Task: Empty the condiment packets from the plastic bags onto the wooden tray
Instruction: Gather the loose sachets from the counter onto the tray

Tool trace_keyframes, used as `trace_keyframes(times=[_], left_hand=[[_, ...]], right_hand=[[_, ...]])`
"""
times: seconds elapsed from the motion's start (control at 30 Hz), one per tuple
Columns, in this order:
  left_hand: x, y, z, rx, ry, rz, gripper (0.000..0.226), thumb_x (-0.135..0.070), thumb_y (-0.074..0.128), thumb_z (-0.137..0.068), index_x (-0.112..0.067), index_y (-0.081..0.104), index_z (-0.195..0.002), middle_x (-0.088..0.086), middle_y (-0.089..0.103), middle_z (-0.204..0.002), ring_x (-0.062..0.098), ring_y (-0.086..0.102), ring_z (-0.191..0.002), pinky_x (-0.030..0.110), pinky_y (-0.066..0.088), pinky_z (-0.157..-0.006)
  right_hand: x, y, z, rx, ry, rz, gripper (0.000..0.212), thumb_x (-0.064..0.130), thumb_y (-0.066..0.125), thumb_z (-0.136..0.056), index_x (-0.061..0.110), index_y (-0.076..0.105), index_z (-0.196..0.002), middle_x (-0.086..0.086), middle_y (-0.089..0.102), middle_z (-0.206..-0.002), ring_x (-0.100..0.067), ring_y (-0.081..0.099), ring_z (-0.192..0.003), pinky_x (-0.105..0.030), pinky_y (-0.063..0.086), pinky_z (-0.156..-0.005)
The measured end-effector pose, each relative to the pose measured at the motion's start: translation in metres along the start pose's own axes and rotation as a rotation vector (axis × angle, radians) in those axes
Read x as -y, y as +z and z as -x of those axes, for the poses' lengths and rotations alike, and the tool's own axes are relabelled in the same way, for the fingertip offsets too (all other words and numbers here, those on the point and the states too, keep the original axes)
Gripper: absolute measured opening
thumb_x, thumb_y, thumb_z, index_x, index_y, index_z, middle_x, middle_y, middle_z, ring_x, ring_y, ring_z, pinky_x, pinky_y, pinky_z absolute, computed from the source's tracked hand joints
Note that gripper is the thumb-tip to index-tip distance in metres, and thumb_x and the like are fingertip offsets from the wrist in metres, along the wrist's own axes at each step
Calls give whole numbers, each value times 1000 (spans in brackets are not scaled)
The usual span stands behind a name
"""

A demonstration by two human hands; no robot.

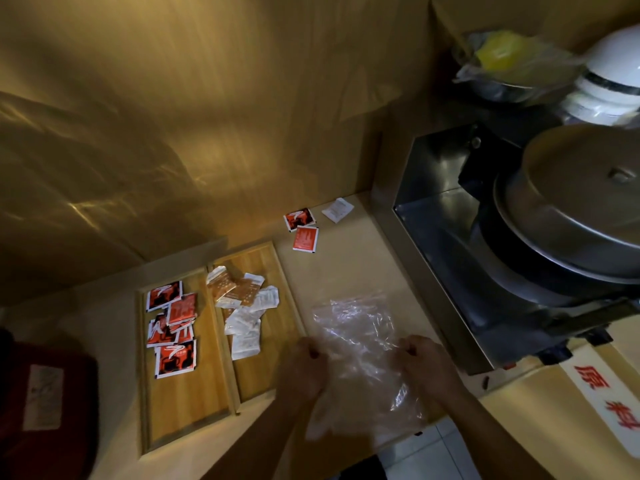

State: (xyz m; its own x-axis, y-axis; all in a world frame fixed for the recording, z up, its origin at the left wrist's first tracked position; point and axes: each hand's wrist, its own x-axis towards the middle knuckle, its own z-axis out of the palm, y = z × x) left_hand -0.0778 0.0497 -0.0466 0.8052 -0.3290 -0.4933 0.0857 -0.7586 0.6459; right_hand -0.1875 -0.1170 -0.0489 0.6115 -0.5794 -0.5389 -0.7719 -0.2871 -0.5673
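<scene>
The left hand [306, 370] and the right hand [424, 367] each pinch the near part of a clear plastic bag [360, 344], one at each side, with fingers curled on the thin film. The bag is crinkled and shiny, lies flat on the pale desk [349, 268], and looks empty; its long axis runs away from the person, and I cannot tell which end is the open mouth.

Just left of the bag lies the wooden tray [188, 420], a long rectangle with low rims and a divider along its length, pointing the same way as the bag. In the left compartment lie flat square red packets [173, 327], overlapping loosely. In the right compartment lie white and brown packets [244, 310] in a small heap.

Beyond the tray, on the desk, rest two more red sachets [302, 228] and one white sachet [337, 210]. At the right stands a metal appliance [446, 220] with a round grey lid [581, 188].
</scene>
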Motion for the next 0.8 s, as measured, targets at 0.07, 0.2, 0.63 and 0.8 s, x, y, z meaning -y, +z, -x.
trace_keyframes(times=[0.07, 0.2, 0.63, 0.8], left_hand=[[0, -5, -5, 38, -25, -2, 10, -20, 54, -85, -18, 64, -84, 7, 70, -84, 26, 67, -77, 39, 54, -70], [-6, -24, -13, 31, 16, -98, 12, -22, 54, -87, -24, 55, -75, 1, 67, -80, 18, 62, -69, 32, 49, -65], [-91, -95, -106, -233, 173, -152, 20, -25, 51, -85, -10, 63, -92, 15, 69, -103, 32, 63, -100, 37, 50, -81], [-107, -101, -147, -344, 209, -135, 22, -25, 48, -89, -6, 57, -98, 18, 67, -107, 34, 60, -103, 37, 47, -81]], right_hand=[[6, -8, -1, 10, -13, 121, 17, 28, 51, -86, 18, 62, -77, -6, 71, -88, -22, 66, -82, -35, 54, -76], [27, -23, -8, -16, -77, 329, 19, 26, 45, -91, 25, 50, -72, -6, 68, -99, -24, 64, -92, -30, 45, -73], [150, -47, -95, -106, -292, 283, 20, 28, 50, -88, 11, 60, -89, -10, 67, -96, -26, 61, -91, -30, 45, -75], [183, -37, -132, -229, -329, 237, 21, 28, 46, -92, 15, 61, -99, -10, 67, -101, -25, 62, -94, -36, 51, -80]])
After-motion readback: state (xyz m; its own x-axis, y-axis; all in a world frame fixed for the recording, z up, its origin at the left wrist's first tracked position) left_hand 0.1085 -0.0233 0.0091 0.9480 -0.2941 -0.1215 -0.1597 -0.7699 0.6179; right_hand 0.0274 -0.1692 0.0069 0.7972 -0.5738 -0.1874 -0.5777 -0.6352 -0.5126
